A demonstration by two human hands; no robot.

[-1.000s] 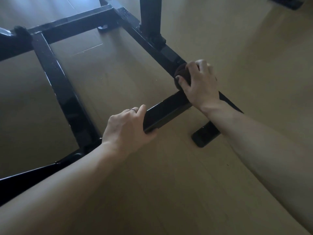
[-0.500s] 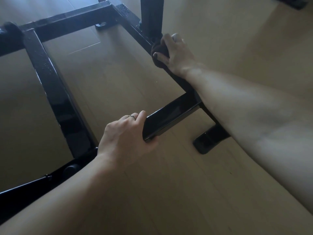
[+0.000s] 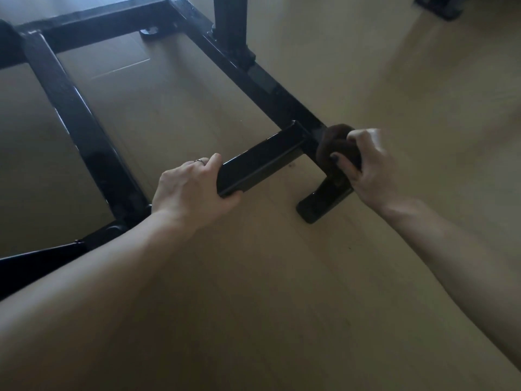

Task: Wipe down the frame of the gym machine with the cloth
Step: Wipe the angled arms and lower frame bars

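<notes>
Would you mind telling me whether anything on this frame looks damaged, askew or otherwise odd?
Nothing stands out. The black frame looks intact; the left hand grips a stub bar, the right hand presses the cloth onto it.

Pale tan wood-look floor (image 3: 282,277) under me, faint plank seams. Black glossy square-tube steel gym machine frame (image 3: 84,122) stands directly on it, small black foot pad (image 3: 321,206) flat on the boards near my right wrist.
</notes>
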